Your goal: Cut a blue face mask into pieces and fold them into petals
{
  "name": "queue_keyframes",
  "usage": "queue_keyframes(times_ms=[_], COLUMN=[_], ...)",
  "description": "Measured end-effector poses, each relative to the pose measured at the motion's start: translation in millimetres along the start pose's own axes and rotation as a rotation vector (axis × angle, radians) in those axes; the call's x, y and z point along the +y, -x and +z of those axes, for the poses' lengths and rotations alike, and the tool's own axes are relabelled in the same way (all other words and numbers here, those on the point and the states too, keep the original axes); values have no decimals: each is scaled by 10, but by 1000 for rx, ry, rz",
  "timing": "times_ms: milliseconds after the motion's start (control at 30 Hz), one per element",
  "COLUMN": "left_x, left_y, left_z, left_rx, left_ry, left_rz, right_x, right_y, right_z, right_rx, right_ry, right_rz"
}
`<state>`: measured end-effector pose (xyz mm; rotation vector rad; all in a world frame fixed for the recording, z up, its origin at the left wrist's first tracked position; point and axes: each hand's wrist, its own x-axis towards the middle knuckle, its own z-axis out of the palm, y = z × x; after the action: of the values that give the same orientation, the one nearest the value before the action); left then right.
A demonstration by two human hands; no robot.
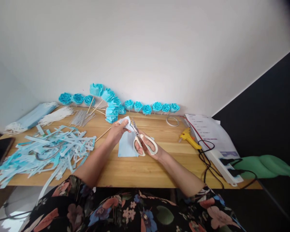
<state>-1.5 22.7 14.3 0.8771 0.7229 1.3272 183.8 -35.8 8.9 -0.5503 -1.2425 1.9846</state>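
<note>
My left hand is closed on a small folded piece of pale blue fabric, above the middle of the table. In my right hand is a pair of scissors with cream handles. Their blades are parted and reach the right side of the fabric piece; whether they touch it I cannot tell. Below both hands a light blue fabric sheet lies flat on the wood, partly covered by the right hand and the scissors.
Blue fabric strips are heaped at left, near stacked face masks, white cords and thin grey strips. Blue flowers line the wall. At right are a tape ring, a yellow glue gun and a power strip.
</note>
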Motion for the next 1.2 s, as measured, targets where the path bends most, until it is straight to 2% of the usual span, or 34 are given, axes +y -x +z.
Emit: queue_keyframes(times_ms=[100, 267, 533, 967, 1133, 1200], left_x=[21, -19, -115, -120, -159, -159], left_y=[-19, -9, 98, 133, 118, 126], left_z=[-23, -38, 82, 129, 128, 134], left_rx=[23, -61, -150, -178, -130, -119], left_ry=[19, -1, -87, -53, -36, -45], left_rz=[5, -41, -89, -100, -72, -62], right_x=[-6, -17, -1, 24, 18, 25], right_y=[-2, -3, -10, -5, 10, 7], right_z=[-13, -29, -72, 38, 75, 70], right_rx=[-23, -36, 17, 135, 203, 192], right_ry=[33, 47, 47, 22, 33, 47], right_rz=[-5, -39, -70, -156, -134, -124])
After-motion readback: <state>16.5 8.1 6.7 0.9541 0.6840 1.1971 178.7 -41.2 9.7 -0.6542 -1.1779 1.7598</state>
